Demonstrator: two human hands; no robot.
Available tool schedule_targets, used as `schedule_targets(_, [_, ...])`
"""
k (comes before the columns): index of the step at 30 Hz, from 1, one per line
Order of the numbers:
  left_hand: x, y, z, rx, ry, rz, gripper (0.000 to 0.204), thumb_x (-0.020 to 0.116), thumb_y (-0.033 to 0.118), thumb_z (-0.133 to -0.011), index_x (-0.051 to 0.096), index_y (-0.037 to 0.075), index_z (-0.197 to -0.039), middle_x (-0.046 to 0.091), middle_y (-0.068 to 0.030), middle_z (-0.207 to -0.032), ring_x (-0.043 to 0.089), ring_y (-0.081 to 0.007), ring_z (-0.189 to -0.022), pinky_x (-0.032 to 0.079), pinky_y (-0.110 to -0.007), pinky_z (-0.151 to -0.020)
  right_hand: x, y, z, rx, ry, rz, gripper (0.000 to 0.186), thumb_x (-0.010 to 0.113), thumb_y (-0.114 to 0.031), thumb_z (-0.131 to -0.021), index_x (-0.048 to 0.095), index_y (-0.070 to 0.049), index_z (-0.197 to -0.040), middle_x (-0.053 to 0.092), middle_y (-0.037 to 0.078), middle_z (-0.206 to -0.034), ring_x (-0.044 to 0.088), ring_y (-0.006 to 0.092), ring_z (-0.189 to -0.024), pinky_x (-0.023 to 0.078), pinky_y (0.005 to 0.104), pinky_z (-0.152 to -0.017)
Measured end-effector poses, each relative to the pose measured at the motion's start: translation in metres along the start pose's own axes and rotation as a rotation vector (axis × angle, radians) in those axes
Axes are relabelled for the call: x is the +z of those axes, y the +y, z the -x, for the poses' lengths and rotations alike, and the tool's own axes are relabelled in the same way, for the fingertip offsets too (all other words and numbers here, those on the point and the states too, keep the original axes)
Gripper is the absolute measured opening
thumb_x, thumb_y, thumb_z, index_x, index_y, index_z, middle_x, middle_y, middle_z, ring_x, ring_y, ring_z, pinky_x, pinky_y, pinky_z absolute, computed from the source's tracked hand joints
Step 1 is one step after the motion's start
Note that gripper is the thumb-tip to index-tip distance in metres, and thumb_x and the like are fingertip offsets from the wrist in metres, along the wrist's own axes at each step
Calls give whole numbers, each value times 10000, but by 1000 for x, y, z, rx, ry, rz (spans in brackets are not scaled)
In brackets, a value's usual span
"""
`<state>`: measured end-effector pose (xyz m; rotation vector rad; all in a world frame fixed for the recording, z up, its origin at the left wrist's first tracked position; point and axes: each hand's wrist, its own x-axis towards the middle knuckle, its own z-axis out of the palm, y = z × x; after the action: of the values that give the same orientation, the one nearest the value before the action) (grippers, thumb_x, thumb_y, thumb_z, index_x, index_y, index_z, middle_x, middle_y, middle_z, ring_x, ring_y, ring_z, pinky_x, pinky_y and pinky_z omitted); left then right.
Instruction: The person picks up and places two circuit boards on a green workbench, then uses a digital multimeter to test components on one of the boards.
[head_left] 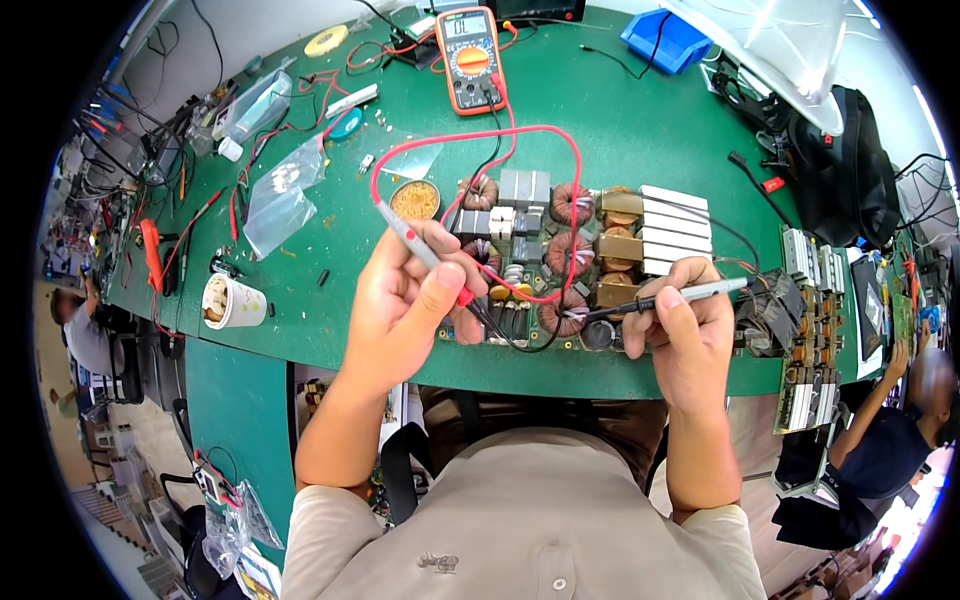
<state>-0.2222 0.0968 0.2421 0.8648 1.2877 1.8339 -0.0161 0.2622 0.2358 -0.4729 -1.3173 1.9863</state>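
Observation:
My left hand (408,295) is closed around a grey-and-red test probe (412,243), whose red lead loops over the board. In my right hand (690,325), the fingers pinch a grey-and-black test probe (712,289), pointing left above the board's near edge. Whether either tip touches a part, I cannot tell. Beneath both hands lies a power circuit board with copper toroid coils (571,203), grey block components (525,187) and white finned heat sinks (676,232). An orange multimeter (470,62) stands behind the board, its red and black leads plugged in.
A round tin of yellowish material (415,200) sits behind my left hand. Further left are a paper cup (234,302), plastic bags (285,200) and loose leads. At right lie a second board (810,340) and a black bag (845,165). A blue bin (665,42) stands far back. A co-worker (890,430) sits at right.

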Motion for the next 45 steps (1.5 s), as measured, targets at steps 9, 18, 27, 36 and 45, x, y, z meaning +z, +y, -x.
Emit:
schedule_targets(9, [-17, -43, 37, 12, 197, -115, 215, 634, 72, -960, 572, -53, -1123, 680, -113, -969, 678, -148, -818, 553, -256, -712, 18, 44, 10, 3, -167, 377, 177, 672, -135, -945, 635, 14, -1031, 650, 65, -851, 602, 110, -720, 492, 255, -658])
schedule_targets(18, [-18, -84, 56, 218, 240, -444, 188, 633, 57, -952, 560, -39, -1096, 683, -163, -979, 671, -192, -862, 538, -298, -758, 29, 68, -3, -113, -128, 732, 141, 702, -132, -916, 654, -2, -938, 647, 76, -786, 559, 145, -606, 446, 273, -547])
schedule_targets(27, [-19, -93, 56, 267, 235, -409, 197, 619, -2, -939, 526, -48, -1106, 663, -174, -969, 673, -225, -868, 543, -316, -760, 36, 62, -9, -153, -195, 841, 129, 700, -116, -907, 645, -1, -926, 661, 104, -804, 590, 214, -611, 471, 311, -553])
schedule_targets(36, [-20, -92, 56, 282, 200, -445, 186, 628, 2, -935, 534, -44, -1088, 664, -174, -946, 676, -251, -845, 547, -335, -745, 36, 61, -10, -202, -216, 874, 133, 700, -116, -899, 637, -4, -934, 655, 117, -800, 604, 263, -646, 476, 345, -578])
schedule_targets(45, [-20, -93, 56, 276, 196, -453, 184, 615, 47, -953, 526, -19, -1099, 658, -178, -949, 650, -220, -826, 520, -310, -708, 37, 60, -12, -200, -230, 888, 129, 702, -97, -894, 627, 0, -935, 651, 113, -796, 602, 265, -641, 478, 344, -573])
